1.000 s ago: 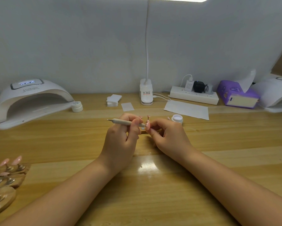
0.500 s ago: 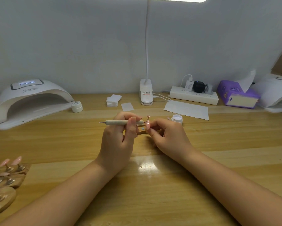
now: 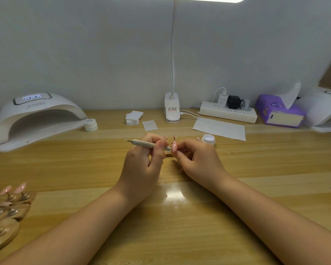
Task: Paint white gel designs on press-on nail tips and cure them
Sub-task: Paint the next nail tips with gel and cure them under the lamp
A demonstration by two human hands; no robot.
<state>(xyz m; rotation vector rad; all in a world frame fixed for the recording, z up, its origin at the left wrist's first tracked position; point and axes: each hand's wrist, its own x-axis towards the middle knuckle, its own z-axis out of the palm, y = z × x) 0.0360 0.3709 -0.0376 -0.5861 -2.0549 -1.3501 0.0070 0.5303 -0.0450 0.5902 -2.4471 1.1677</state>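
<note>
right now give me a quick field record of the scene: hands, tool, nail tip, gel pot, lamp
left hand: grips the dotting pen
right hand: pinches the pink nail tip
pen tip: at the nail tip
open gel pot: on the table, beyond the right hand
curing lamp: far left, display lit
spare nail tips on stands: near left edge
</note>
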